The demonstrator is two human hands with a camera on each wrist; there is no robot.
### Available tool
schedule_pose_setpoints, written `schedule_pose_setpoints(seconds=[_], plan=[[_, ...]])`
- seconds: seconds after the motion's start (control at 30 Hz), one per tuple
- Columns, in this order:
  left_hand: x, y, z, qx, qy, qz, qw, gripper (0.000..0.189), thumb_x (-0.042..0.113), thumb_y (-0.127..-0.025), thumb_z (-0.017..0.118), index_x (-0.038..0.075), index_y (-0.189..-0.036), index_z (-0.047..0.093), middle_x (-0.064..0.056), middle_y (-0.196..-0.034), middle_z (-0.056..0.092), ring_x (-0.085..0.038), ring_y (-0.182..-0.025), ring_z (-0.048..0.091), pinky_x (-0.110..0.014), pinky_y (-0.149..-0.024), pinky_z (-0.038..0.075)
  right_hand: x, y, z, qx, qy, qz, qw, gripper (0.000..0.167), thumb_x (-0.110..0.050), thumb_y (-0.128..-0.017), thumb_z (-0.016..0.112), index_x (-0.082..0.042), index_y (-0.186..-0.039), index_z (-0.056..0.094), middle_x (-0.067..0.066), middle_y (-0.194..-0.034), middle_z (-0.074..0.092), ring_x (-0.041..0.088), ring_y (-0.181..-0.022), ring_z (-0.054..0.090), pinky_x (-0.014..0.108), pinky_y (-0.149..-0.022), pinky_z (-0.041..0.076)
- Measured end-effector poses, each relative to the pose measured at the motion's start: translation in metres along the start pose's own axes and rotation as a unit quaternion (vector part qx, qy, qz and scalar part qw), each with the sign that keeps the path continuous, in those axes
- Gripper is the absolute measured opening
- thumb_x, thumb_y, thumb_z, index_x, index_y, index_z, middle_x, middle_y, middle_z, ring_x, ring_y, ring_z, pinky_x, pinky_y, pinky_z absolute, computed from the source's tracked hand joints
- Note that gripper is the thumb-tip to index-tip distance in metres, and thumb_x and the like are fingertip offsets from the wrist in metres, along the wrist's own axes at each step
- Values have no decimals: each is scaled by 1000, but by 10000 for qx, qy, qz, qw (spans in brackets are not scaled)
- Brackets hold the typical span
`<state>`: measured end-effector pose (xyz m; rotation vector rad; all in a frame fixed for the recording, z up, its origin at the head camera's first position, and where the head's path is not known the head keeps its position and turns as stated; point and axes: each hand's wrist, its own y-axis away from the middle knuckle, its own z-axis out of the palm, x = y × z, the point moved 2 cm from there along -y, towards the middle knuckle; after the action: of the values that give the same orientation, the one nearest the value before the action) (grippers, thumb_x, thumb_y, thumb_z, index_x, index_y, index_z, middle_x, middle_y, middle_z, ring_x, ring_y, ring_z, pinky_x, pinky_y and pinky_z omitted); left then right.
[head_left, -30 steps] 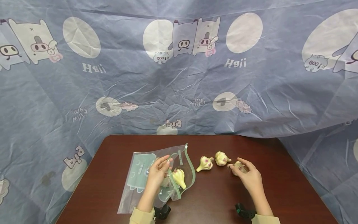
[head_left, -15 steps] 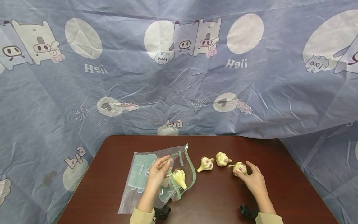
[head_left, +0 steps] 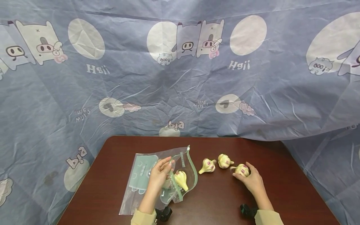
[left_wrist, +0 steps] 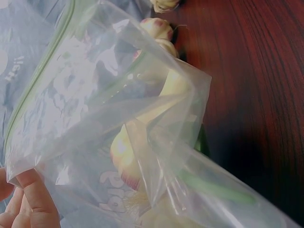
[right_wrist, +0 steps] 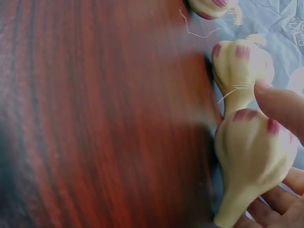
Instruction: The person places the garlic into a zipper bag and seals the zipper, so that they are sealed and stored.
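Observation:
My left hand (head_left: 159, 173) pinches the mouth of a clear zip bag (head_left: 192, 167) with a green seal, holding it open. One pale yellow garlic bulb (head_left: 180, 179) with pink patches lies inside the bag and shows through the plastic in the left wrist view. On the right, my right hand (head_left: 253, 179) grips another garlic bulb (right_wrist: 256, 147) low at the table, thumb on the root side and fingers behind it. Two more garlic bulbs, a middle one (head_left: 224, 161) and a left one (head_left: 208, 165), lie between that bulb and the bag.
The dark red wooden table (head_left: 213, 203) ends at a patterned blue cloth (head_left: 180, 81) hung behind it. The bag's flat part carries a pale green panel (head_left: 142, 172) with loops and spreads left under my left forearm. Each wrist wears a black camera.
My right hand's fingers spread away from the right garlic bulb, then came back in around it. The left hand and bag stay put; the view has shifted slightly.

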<state>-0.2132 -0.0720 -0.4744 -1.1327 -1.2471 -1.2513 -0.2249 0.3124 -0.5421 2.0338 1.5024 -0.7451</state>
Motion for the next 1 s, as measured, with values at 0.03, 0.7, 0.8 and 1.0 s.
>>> schedule_pose_setpoints(seconds=[0.03, 0.7, 0.8, 1.0], plan=[[0, 0, 0, -5, 6, 2, 10000, 39, 12, -100, 57, 0, -137, 54, -18, -130, 64, -9, -88, 67, -19, -64, 51, 0, 0, 1, -3, 1, 6, 10000, 100, -42, -80, 80, 4, -151, 26, 34, -151, 29, 52, -136, 33, 63, -108, 31], [-3, -1, -1, -72, -12, -29, 10000, 39, 12, -100, 57, 1, -137, 54, -17, -130, 65, -7, -86, 66, -17, -63, 48, -1, 4, 5, 379, 81, 61, 9992, 94, -45, -80, 79, 3, -147, 35, 36, -134, 51, 45, -110, 56, 52, -84, 46], [-2, -1, 0, -72, -23, -29, 10000, 39, 12, -100, 56, 1, -137, 54, -17, -130, 65, -6, -86, 66, -18, -63, 49, -7, 7, 3, 430, 40, 41, 9991, 94, -47, -80, 78, 1, -148, 35, 34, -135, 51, 43, -110, 56, 50, -84, 45], [-1, -2, 0, -40, 18, -106, 9999, 38, 12, -100, 57, 3, -137, 55, -16, -130, 65, -5, -85, 65, -17, -63, 49, -32, 16, -1, 468, -325, -84, 9983, 93, -45, -80, 79, -1, -149, 36, 33, -143, 45, 46, -125, 48, 58, -98, 41]])
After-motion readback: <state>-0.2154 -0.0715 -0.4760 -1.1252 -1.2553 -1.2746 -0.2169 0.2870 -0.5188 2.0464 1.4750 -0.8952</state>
